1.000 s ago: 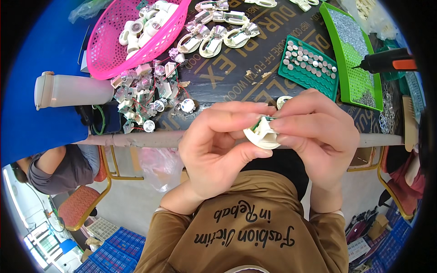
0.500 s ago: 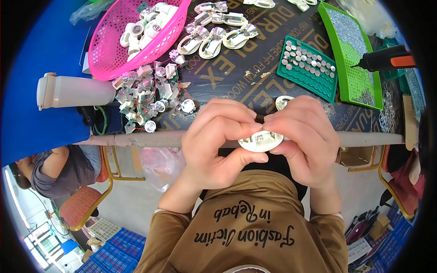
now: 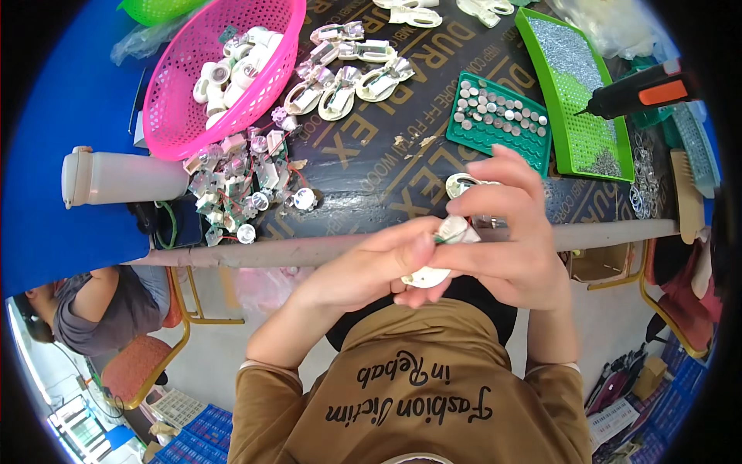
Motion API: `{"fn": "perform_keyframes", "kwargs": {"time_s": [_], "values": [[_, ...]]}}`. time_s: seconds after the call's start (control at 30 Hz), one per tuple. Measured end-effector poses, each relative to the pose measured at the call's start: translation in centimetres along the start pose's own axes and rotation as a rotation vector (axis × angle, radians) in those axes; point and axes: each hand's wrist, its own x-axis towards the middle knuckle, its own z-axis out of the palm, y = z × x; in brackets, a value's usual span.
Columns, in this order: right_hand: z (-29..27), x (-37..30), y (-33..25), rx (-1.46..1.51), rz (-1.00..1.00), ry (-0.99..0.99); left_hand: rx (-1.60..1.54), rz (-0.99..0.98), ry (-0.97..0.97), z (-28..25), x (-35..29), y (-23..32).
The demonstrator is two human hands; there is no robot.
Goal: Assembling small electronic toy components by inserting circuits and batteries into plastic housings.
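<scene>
Just past the table's near edge, my left hand (image 3: 382, 267) is closed around a rounded white plastic housing (image 3: 427, 277), partly covered by the fingers. At its upper end sits a small pale lamp part (image 3: 456, 230) with a bit of green showing; how far it is inside the housing I cannot tell. My right hand (image 3: 514, 240) pinches this lamp part between thumb and curled finger, its other fingers raised. Behind the right hand, another white oval housing (image 3: 459, 184) lies on the table, partly hidden.
Left of my hands lies a pile of wired lamp parts (image 3: 251, 174), near a pink basket (image 3: 158, 116) of white pieces. Several filled housings (image 3: 338, 94) lie beyond. To the right are a green tray (image 3: 495, 138) of round metal cells, a lime tray (image 3: 572, 143) and a black-orange tool (image 3: 645, 91).
Both hands held the housing upright between their fingertips. Now the left hand cradles it lower down, and the right hand has lifted its fingers and grips a small lamp part at it.
</scene>
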Motion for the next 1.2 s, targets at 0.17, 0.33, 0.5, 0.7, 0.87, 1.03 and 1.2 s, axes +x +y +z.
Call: {"fn": "perform_keyframes", "kwargs": {"time_s": [0.17, 0.33, 0.5, 0.7, 0.87, 1.03, 1.2], "values": [[-1.7, -2.1, 2.4, 0.014, 0.404, 0.356, -0.215, 0.281, 0.105, -1.0, 0.1, -0.8], [-2.6, -1.9, 6.4, -0.354, 0.46, 0.178, -0.342, 0.389, 0.116, -1.2, 1.1, -0.4], [-2.0, -1.0, 7.1, -0.587, 0.43, 0.009, -0.309, 0.488, 0.26, -1.3, 2.6, -0.6], [-2.0, -1.0, 7.0, -0.621, 0.381, 0.087, -0.229, 0.553, 0.281, -1.7, 3.5, -0.5], [-0.6, 1.0, 1.4, -0.203, 0.22, 0.285, -0.11, 0.598, 0.336, -1.1, 3.3, -0.8], [1.4, 1.7, 0.7, -0.347, 0.016, 0.358, 0.028, 0.673, 0.418, 0.5, 3.2, -0.8], [1.4, 2.1, -0.1, -0.459, -0.027, 0.33, 0.176, 0.716, 0.467, 0.6, 2.9, -0.7]]}}
